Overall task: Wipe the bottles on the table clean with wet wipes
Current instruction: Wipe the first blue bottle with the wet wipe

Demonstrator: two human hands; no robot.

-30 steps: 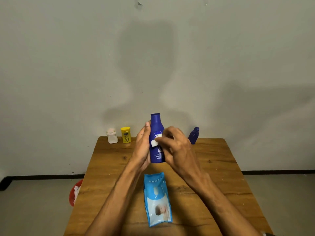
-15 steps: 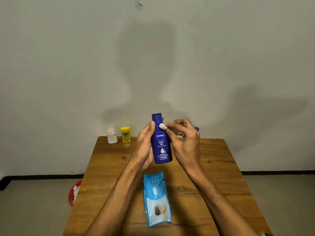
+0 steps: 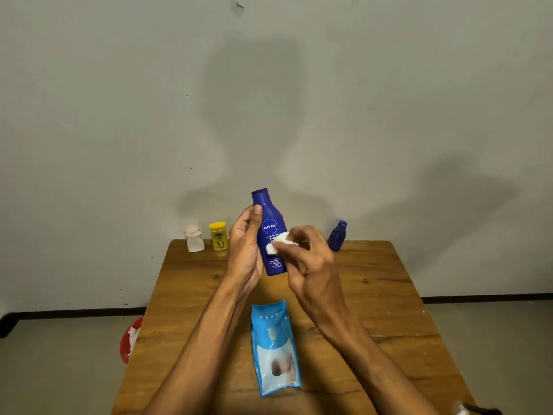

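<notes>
My left hand (image 3: 244,250) holds a dark blue lotion bottle (image 3: 269,226) upright above the wooden table (image 3: 374,295), thumb on its front near the neck. My right hand (image 3: 311,259) pinches a small white wet wipe (image 3: 279,242) and presses it against the middle of the bottle's label. A light blue pack of wet wipes (image 3: 275,345) lies flat on the table below my hands. At the far edge stand a white bottle (image 3: 194,238), a yellow bottle (image 3: 218,236) and a small blue bottle (image 3: 337,236).
A red bin (image 3: 130,339) with white scraps in it sits on the floor left of the table. A grey wall rises right behind the table's far edge. A dark object (image 3: 478,410) shows at the table's near right corner.
My right hand has slid the wipe from the bottle's neck down to the middle of the label. The bottle's top has tilted slightly to the left.
</notes>
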